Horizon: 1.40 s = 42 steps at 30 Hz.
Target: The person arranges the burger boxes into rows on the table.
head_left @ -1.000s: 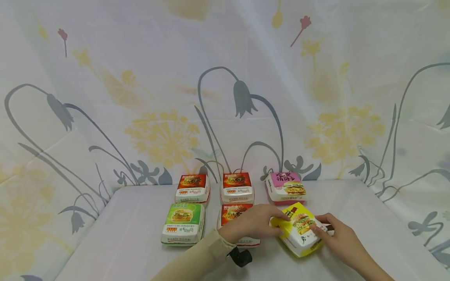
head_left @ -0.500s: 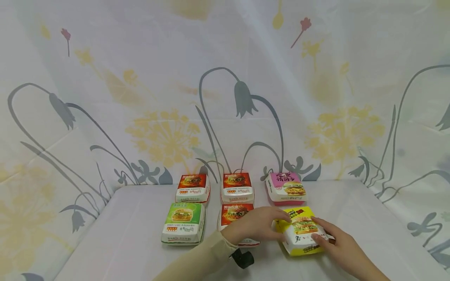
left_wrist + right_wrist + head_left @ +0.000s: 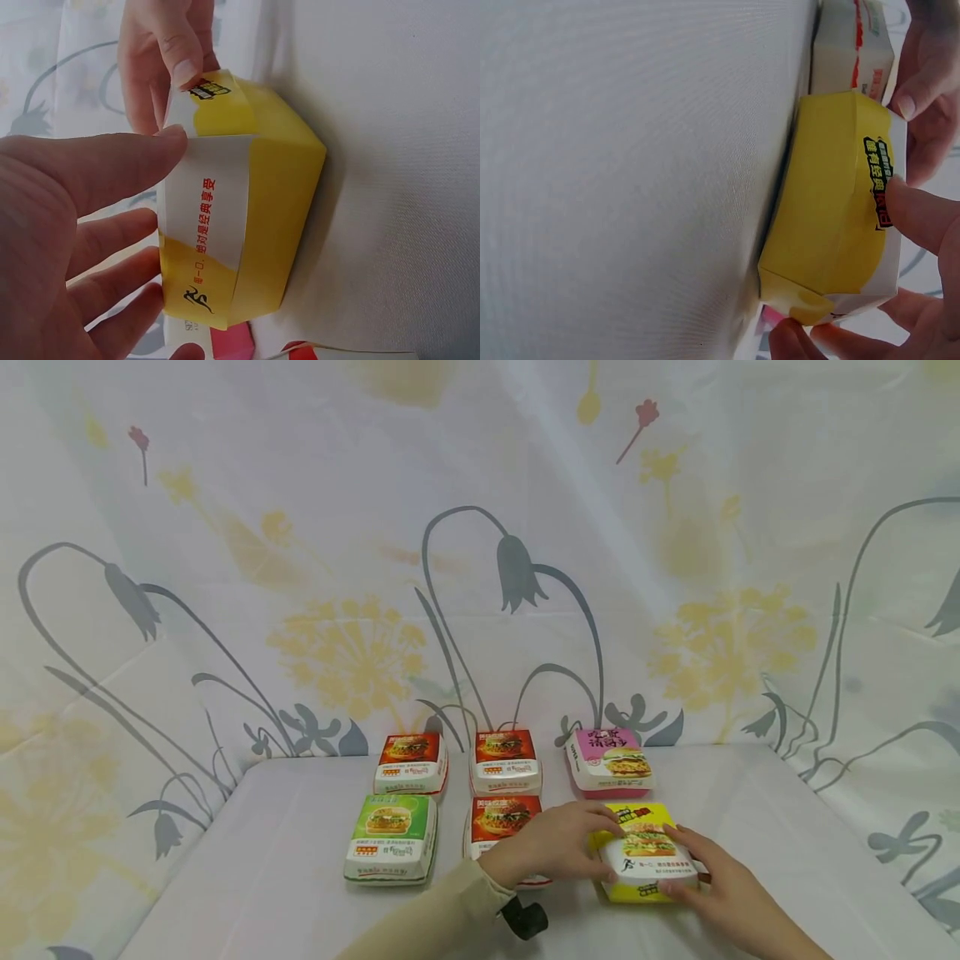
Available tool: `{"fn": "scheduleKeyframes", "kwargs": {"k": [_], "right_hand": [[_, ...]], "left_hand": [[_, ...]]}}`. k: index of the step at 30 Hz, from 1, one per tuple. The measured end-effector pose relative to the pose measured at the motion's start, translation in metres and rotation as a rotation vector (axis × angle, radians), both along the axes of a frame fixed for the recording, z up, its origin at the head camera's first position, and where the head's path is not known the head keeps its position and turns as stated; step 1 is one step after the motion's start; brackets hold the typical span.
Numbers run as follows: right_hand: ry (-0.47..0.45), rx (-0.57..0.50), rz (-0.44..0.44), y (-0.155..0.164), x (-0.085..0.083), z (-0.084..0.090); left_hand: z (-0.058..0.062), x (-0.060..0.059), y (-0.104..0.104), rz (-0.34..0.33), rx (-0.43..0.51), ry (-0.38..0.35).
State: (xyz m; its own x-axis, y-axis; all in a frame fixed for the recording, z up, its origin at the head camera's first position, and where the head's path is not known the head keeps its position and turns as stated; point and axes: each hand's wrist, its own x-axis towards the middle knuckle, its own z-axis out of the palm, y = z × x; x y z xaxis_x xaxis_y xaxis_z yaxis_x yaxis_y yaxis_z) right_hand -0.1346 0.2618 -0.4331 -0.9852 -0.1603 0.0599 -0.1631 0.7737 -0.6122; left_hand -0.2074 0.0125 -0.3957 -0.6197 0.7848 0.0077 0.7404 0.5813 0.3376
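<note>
A yellow-and-white burger box [image 3: 648,864] rests on the white-covered table at the front right, its printed lid up. My left hand [image 3: 551,843] holds its left side, with the thumb near the front corner and the fingers at the top left edge. On the right, my right hand [image 3: 716,881] grips the box, the thumb on the front and the fingers along the right side. In the right wrist view the yellow front wall [image 3: 817,202] stands close over the cloth. A red-and-white burger box [image 3: 498,818] lies partly hidden under my left hand in the head view.
Behind the yellow box stands a pink burger box [image 3: 611,764]. Two red boxes, one at the back left [image 3: 410,760] and one at the back middle [image 3: 506,760], line up with it. A green box [image 3: 392,839] is at the front left. A flower-printed curtain [image 3: 480,610] hangs behind the table [image 3: 285,877].
The yellow burger box has turned from a slant to nearly square with the other boxes, both hands staying on it. The other boxes have not moved.
</note>
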Motion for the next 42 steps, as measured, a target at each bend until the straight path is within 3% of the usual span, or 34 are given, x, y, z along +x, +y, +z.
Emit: {"fn": "scheduleKeyframes", "kwargs": {"k": [15, 23, 31, 42], "right_hand": [[0.047, -0.046, -0.02, 0.002, -0.009, -0.005], [-0.032, -0.057, -0.034, 0.003, -0.011, 0.002], [-0.111, -0.059, -0.066, 0.004, -0.015, 0.004], [-0.088, 0.028, -0.089, 0.006, -0.012, 0.007]], "left_hand": [[-0.008, -0.006, 0.008, 0.037, 0.011, 0.034], [-0.009, -0.007, 0.01, 0.025, 0.031, 0.056], [-0.004, -0.006, 0.012, 0.058, 0.013, 0.034], [-0.002, -0.005, 0.008, 0.063, 0.037, 0.031]]}}
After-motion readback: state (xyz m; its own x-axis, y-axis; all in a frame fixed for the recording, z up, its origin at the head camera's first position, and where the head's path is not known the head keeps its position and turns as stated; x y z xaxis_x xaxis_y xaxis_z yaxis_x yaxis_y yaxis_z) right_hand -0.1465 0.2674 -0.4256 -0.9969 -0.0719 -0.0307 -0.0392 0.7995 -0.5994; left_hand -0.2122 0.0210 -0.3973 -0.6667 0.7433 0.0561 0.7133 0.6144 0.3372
